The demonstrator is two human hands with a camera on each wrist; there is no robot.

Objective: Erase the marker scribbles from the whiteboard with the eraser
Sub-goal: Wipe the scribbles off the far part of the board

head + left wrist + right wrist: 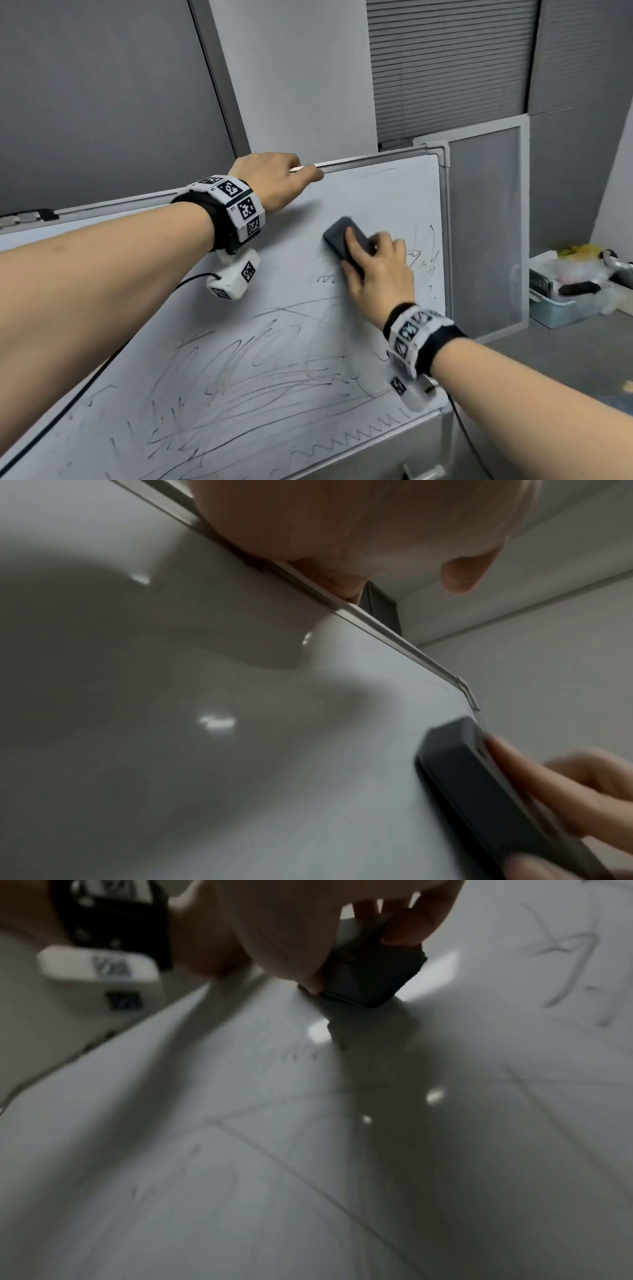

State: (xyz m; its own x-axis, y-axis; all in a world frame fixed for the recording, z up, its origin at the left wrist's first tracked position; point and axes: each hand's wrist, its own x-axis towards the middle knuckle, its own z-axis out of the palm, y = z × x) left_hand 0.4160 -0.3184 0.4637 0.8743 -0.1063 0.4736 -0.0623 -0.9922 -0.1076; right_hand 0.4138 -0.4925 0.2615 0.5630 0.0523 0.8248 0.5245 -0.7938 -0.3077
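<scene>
A whiteboard [376,192] leans back, its lower half covered in black marker scribbles [246,377]. More scribbles [426,253] run along its right edge. My right hand [380,270] grips a dark grey eraser [346,240] and presses it flat on the board's upper middle. The eraser [479,785] also shows in the left wrist view, and its end [369,980] shows under my fingers in the right wrist view. My left hand [277,178] grips the board's top metal frame [373,158], fingers curled over the edge.
A framed mesh panel [486,222] leans behind the board's right side. A pale blue bin [561,308] of clutter sits on the floor at far right. A metal cabinet [424,452] stands under the board's lower right corner. A black cable [102,366] crosses the board.
</scene>
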